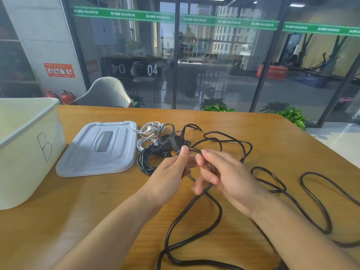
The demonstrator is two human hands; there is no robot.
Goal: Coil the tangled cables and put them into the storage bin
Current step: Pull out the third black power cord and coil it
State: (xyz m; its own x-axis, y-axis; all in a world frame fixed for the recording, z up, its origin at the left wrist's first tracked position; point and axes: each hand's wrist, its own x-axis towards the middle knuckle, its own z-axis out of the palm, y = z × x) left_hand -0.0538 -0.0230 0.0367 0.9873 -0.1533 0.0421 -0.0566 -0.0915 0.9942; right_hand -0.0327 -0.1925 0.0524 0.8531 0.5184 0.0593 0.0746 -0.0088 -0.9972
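Looping toward me across the wooden table (272,137), the long black cable (194,203) sprawls uncoiled. Left of it stands my storage bin (29,152), open, nothing visibly inside from this angle; its lid (97,151) lies between bin and cable. Beyond the cable, a tangled heap of black and white cords (153,137) waits untouched. My left hand (169,172) pinches the cable near its plug; my right hand (224,176) curls around the strand. Coiling has barely begun.

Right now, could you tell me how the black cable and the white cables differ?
The black cable is thick, sprawls in wide loops and is held by both hands; the white cables are thin, bunched beside the lid and untouched. Both lie outside the storage bin.
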